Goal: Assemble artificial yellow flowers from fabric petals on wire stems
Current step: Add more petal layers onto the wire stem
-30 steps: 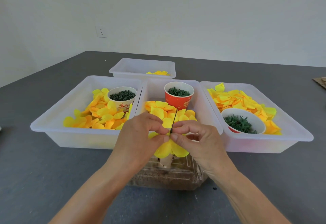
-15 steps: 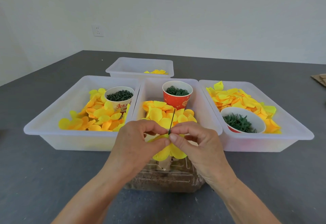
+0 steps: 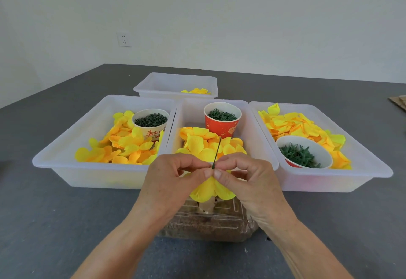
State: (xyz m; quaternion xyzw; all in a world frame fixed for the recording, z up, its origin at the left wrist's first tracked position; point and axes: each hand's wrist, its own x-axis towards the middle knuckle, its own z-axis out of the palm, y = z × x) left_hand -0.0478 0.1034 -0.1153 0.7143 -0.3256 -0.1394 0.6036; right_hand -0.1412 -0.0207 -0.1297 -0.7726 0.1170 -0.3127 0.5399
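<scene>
A thin dark green wire stem (image 3: 217, 151) points up and away from between my two hands. Yellow fabric petals (image 3: 211, 192) hang below my fingers, threaded on that stem. My left hand (image 3: 173, 182) pinches the petals and the stem's base from the left with thumb and forefinger. My right hand (image 3: 246, 180) pinches the same spot from the right. Both hands hover in front of the middle white tray (image 3: 261, 147). Where the stem passes through the petals is hidden by my fingertips.
Three white trays of loose yellow petals stand side by side: the left tray (image 3: 66, 153) holds a white cup of green pieces (image 3: 150, 123), the middle a red cup (image 3: 222, 120), the right tray (image 3: 362, 162) a white bowl (image 3: 304, 153). A smaller tray (image 3: 175, 83) is behind. A clear plastic box (image 3: 208, 224) lies under my hands.
My hands and the flower stay in almost the same place. The stem stands a little more upright and my fingertips have closed tighter at its base.
</scene>
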